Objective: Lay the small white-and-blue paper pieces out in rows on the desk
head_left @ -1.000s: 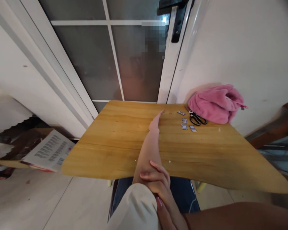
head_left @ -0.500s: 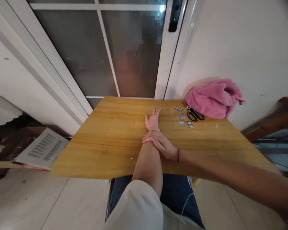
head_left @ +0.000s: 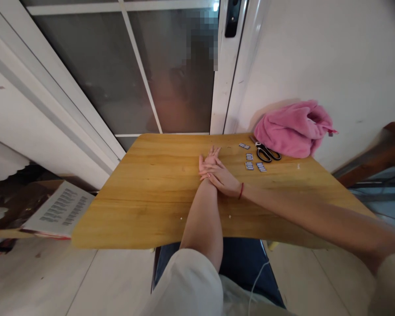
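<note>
My left hand [head_left: 213, 152] rests palm up above the wooden table [head_left: 145, 184], its fingers stretched out and slightly apart, holding nothing. Across its lower palm and wrist lies my right hand [head_left: 227, 181], touching the skin with its fingers extended. The right hand partly hides the left palm. A red string bracelet [head_left: 241, 191] circles my right wrist. To the right of both hands, several small blue-and-white striped pieces [head_left: 249, 166] are laid out in little groups. Beside them is a pair of black-handled scissors [head_left: 266, 153], with its blades partly covered by a pink plush cloth [head_left: 292, 129].
Behind the table stand a glazed white-framed door [head_left: 181, 96] and a white wall [head_left: 316, 52]. On the floor at left is an open cardboard box [head_left: 57, 210] with a printed flap. A brown wooden piece of furniture [head_left: 365, 153] is at right. A white cord [head_left: 258, 278] hangs over my lap.
My right hand has slid from the left forearm near the wrist forward onto the lower palm. The left hand has stayed nearly in place. The view has shifted slightly.
</note>
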Tool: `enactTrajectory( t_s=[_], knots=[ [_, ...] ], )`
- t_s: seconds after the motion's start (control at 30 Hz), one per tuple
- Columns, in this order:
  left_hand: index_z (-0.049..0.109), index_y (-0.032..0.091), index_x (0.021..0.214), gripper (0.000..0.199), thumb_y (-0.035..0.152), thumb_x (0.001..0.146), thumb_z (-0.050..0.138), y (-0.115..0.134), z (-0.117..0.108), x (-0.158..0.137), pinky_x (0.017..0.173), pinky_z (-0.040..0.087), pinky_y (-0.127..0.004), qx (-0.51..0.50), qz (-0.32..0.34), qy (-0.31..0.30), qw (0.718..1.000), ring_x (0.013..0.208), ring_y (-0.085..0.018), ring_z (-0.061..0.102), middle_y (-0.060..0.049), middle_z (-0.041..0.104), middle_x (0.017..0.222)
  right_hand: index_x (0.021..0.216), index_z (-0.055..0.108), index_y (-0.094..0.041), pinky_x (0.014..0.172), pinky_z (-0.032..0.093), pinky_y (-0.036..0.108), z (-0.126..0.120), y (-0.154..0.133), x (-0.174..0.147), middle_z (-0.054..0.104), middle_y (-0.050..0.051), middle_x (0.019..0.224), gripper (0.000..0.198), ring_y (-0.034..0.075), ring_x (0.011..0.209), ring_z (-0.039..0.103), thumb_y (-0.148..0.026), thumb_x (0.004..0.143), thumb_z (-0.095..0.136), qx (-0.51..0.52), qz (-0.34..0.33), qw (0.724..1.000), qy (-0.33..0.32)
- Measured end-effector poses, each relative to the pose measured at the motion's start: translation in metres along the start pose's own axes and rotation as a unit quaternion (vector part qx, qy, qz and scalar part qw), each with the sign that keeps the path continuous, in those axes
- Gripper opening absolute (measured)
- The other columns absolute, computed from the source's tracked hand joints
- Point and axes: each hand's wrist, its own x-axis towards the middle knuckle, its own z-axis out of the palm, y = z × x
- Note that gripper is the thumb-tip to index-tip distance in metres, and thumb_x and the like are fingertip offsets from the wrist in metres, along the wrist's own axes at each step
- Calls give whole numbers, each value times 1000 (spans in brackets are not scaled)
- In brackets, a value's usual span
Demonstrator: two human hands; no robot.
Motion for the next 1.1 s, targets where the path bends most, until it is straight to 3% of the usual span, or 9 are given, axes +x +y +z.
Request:
enactTrajectory(
  t_s=[0.13, 0.23, 0.3, 0.43, 0.53, 0.7, 0.83, 0.93, 1.1],
  knots=[
    [9, 14, 150, 78, 47, 82, -12, 2, 0, 5, 115, 21, -43, -84, 14, 13, 996, 137, -17, 31, -10, 33, 149, 100, 63, -22, 102, 37, 39, -5, -87, -22, 69, 3, 103, 38, 16, 106, 58, -24, 94, 26, 158, -29, 986, 41],
    [8, 16, 150, 77, 46, 82, -11, 2, 1, 6, 115, 21, -45, -198, 4, 35, 980, 135, -18, 36, -9, 38, 146, 108, 58, -27, 106, 34, 35, -11, -143, -35, 69, 0, 100, 35, 15, 102, 60, -28, 89, 29, 214, -111, 970, 12],
    [9, 14, 150, 77, 42, 82, -11, 2, 2, 5, 114, 23, -45, -249, -4, 48, 967, 133, -19, 39, -10, 39, 145, 117, 55, -18, 104, 37, 34, -10, -154, -40, 68, 6, 105, 42, 16, 107, 59, -30, 88, 27, 197, -151, 969, 15],
    [11, 14, 150, 75, 39, 82, -10, 4, 3, 5, 113, 27, -43, -300, -17, 60, 952, 133, -18, 39, -11, 40, 144, 114, 57, -14, 102, 39, 34, 2, -106, -34, 66, 10, 113, 44, 16, 115, 54, -30, 89, 24, 111, -240, 964, 11],
    [12, 14, 149, 74, 39, 84, -10, 6, 3, 2, 112, 28, -42, -302, -20, 52, 952, 135, -17, 36, -10, 37, 146, 104, 62, -18, 97, 43, 32, 8, -40, -18, 68, 7, 106, 47, 14, 106, 59, -23, 92, 17, 26, -125, 991, 33],
    [22, 12, 146, 70, 38, 89, -7, 6, 1, -3, 111, 29, -42, -123, 2, 16, 992, 132, -19, 41, -14, 42, 143, 104, 66, -16, 103, 30, 52, -5, 40, 10, 65, 9, 116, 37, 27, 118, 51, -26, 87, 35, -91, -88, 992, 10],
    [35, 8, 141, 64, 36, 90, 8, 6, 1, 1, 105, 34, -49, -10, 19, 30, 999, 131, -25, 41, -21, 47, 137, 124, 57, -18, 109, 23, 47, -26, 52, 10, 56, 5, 130, 43, 22, 129, 42, -24, 94, 27, -196, 19, 979, 47],
    [41, 11, 138, 61, 33, 89, 13, 8, -3, 4, 104, 31, -54, 49, 31, 46, 997, 138, -25, 30, -19, 47, 136, 127, 54, -22, 112, 19, 45, -40, 47, -2, 53, 2, 134, 42, 19, 132, 37, -23, 95, 27, -228, 31, 969, 89],
    [47, 16, 134, 53, 20, 82, 39, 19, -30, -1, 113, -2, -52, 85, -10, 117, 990, 143, -19, -8, -11, 27, 152, 112, 63, -22, 110, 19, 51, -57, 64, -26, 64, 3, 118, 34, 23, 120, 49, -26, 93, 34, -242, 98, 946, 191]
  ],
)
